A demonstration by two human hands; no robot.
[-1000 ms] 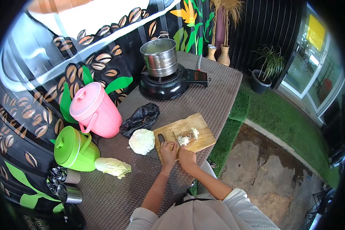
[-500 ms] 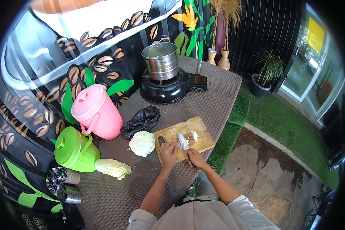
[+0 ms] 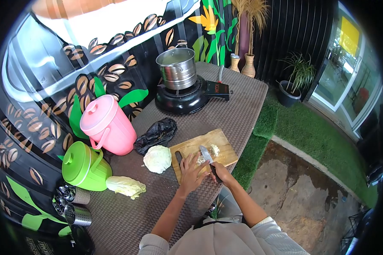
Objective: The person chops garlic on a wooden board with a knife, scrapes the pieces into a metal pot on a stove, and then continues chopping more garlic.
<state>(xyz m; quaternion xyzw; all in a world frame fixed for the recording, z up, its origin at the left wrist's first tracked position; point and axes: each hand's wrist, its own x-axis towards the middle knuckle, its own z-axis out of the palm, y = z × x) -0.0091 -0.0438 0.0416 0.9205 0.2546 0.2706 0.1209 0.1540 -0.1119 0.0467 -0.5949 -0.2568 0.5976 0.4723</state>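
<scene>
My right hand (image 3: 222,174) grips a knife (image 3: 206,154) by its dark handle, the blade slanting over the wooden cutting board (image 3: 224,140). Fingers stretched out, my left hand (image 3: 191,173) rests low over the board's near side, close beside the blade. Finely chopped pale bits (image 3: 215,149) lie in a small heap past the blade, with more scattered near my left fingertips. A dark handle-like object (image 3: 178,156) lies along the board's left side. Left of the board sits a round cabbage (image 3: 157,159), and a napa cabbage (image 3: 126,187) lies nearer the green jug.
A steel pot (image 3: 176,70) stands on a black portable stove (image 3: 181,101) at the back. A black plastic bag (image 3: 157,135), a pink lidded jug (image 3: 110,125), a green lidded jug (image 3: 86,168) and a steel utensil holder (image 3: 78,215) line the left side.
My left hand has opened from a closer pinch and spread its fingers over the board. My right hand and the knife have shifted slightly right, the handle now showing more.
</scene>
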